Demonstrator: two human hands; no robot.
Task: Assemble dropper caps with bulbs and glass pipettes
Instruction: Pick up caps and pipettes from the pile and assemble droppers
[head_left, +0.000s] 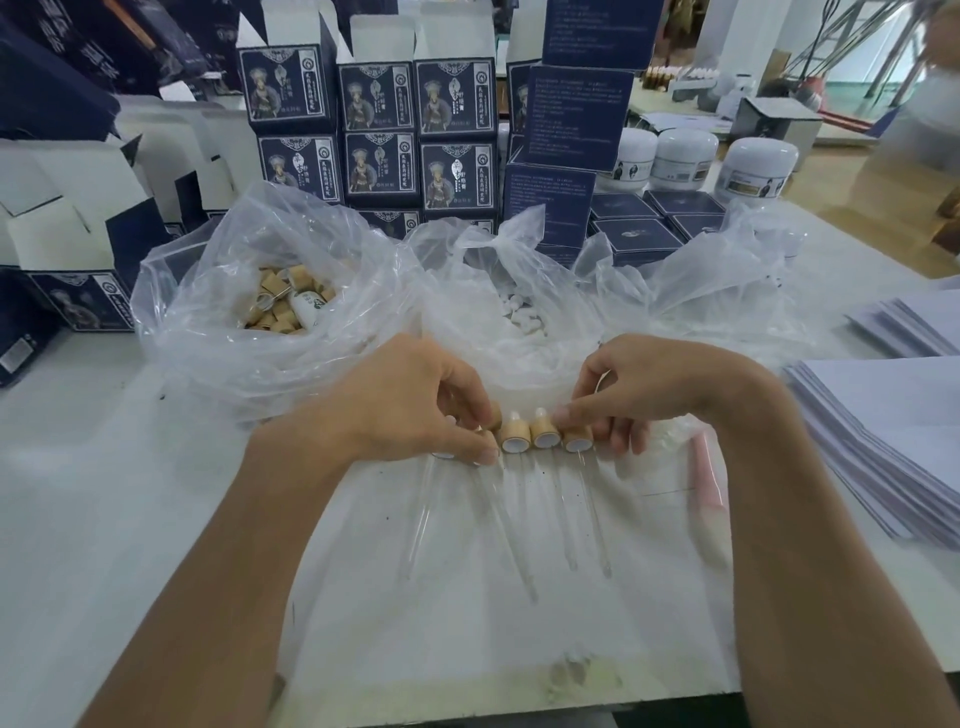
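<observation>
At table edge: lining up capped droppers (524, 439)
Left hand (410, 402): pinching end cap (491, 415)
Right hand (660, 387): pinching other end cap (577, 440)
Next: probably bagging, gently

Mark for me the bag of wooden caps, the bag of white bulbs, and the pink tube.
bag of wooden caps (208, 312), head view, on its clear front wall.
bag of white bulbs (467, 270), head view, on its clear plastic wall.
pink tube (705, 480), head view, on its pink body.

Assembled wooden-capped droppers (543, 434) lie side by side, glass pipettes (566, 519) pointing nearward.
</observation>
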